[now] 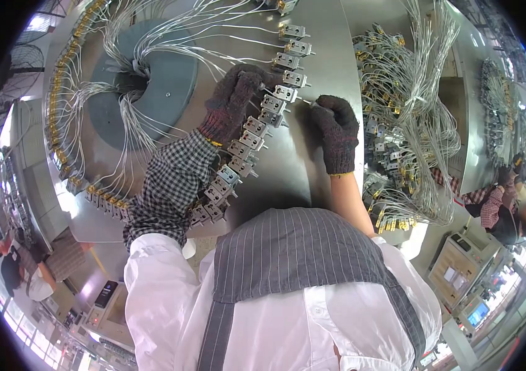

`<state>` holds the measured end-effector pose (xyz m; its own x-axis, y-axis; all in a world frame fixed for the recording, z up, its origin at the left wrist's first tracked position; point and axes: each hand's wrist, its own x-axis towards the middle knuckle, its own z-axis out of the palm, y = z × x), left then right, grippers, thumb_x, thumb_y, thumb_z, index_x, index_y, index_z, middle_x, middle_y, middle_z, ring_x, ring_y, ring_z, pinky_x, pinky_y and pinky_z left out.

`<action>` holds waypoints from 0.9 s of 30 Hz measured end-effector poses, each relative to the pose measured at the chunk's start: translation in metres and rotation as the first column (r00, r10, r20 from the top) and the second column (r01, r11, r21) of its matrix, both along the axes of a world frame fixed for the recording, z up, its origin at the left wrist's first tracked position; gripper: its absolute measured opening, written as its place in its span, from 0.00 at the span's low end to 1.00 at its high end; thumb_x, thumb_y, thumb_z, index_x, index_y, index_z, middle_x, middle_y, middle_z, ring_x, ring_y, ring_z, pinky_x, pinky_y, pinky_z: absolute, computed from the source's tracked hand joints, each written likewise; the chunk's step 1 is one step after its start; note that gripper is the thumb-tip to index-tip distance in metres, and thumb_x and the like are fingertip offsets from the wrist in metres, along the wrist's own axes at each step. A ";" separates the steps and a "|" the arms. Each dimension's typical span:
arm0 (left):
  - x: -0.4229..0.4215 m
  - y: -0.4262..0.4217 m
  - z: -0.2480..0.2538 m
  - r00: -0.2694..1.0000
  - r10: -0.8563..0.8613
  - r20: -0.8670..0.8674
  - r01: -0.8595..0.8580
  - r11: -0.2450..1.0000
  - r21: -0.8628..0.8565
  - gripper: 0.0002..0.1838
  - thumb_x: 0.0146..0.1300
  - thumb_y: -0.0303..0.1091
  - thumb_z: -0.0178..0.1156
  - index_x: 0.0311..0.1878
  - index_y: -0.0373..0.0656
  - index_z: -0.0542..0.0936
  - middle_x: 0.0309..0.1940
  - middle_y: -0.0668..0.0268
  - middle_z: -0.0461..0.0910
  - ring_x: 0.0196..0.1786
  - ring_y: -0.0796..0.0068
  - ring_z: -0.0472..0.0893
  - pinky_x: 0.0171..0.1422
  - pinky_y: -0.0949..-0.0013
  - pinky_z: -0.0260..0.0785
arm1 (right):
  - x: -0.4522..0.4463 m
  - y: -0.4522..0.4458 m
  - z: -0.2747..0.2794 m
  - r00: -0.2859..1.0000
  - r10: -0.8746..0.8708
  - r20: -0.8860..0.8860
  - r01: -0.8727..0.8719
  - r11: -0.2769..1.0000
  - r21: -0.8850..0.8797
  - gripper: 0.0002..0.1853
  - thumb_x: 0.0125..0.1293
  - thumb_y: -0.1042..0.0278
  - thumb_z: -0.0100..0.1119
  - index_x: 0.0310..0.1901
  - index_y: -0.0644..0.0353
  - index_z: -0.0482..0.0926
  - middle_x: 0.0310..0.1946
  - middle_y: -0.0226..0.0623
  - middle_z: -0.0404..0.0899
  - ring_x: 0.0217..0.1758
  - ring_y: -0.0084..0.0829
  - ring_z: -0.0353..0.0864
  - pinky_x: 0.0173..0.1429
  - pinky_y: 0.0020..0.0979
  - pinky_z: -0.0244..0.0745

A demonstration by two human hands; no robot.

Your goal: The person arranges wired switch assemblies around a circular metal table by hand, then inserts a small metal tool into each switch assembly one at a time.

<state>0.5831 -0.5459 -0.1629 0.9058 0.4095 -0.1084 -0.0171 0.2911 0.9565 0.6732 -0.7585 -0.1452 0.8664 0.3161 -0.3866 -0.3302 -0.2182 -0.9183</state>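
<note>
A curved row of small metal blocks (254, 141) runs along the edge of a metal table (331, 37). White wires (232, 38) lead from the upper blocks toward a grey disc (179, 93). My left hand (236, 99), in a dark knitted glove, reaches over the row, its fingers bent against the blocks near the upper middle. My right hand (336, 127), gloved too, is closed just right of the row. Its thumb and forefinger pinch a thin pin-like piece (305, 101) that points at one block; its far end is too small to make out.
Bundles of wires (420, 99) with metal and yellow ends lie on the right. Yellow connectors (59, 80) line the table's left edge. One person (513, 210) is at the far right, another (25, 272) at the far left. A cabinet (461, 266) stands lower right.
</note>
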 end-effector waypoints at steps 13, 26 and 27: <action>0.001 -0.003 -0.015 0.999 0.023 -0.025 -0.027 0.984 -0.178 0.18 0.79 0.44 0.47 0.51 0.37 0.76 0.46 0.59 0.82 0.50 0.68 0.81 0.57 0.61 0.75 | 0.013 0.009 0.018 0.981 0.031 -0.192 -0.052 0.993 -0.107 0.16 0.60 0.68 0.67 0.49 0.62 0.83 0.42 0.32 0.84 0.47 0.24 0.80 0.55 0.27 0.74; 0.000 -0.001 0.002 0.998 -0.054 -0.028 0.045 0.966 -0.255 0.18 0.78 0.44 0.48 0.53 0.38 0.75 0.48 0.59 0.82 0.50 0.70 0.81 0.56 0.63 0.75 | 0.013 0.004 0.005 0.989 0.102 -0.107 -0.113 0.988 -0.103 0.15 0.60 0.68 0.66 0.48 0.62 0.82 0.42 0.32 0.83 0.44 0.24 0.80 0.52 0.26 0.75; 0.000 0.000 0.005 0.997 -0.067 -0.044 0.055 0.968 -0.243 0.17 0.78 0.43 0.48 0.53 0.38 0.75 0.49 0.59 0.82 0.50 0.70 0.80 0.57 0.63 0.75 | 0.013 0.006 0.006 0.991 0.128 -0.026 -0.130 0.987 -0.090 0.15 0.60 0.68 0.66 0.48 0.62 0.82 0.41 0.32 0.83 0.43 0.23 0.80 0.51 0.25 0.75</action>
<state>0.5829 -0.5463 -0.1584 0.9190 0.3095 -0.2441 0.0549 0.5127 0.8568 0.6858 -0.7527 -0.1388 0.8127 0.3870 -0.4357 -0.3118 -0.3428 -0.8861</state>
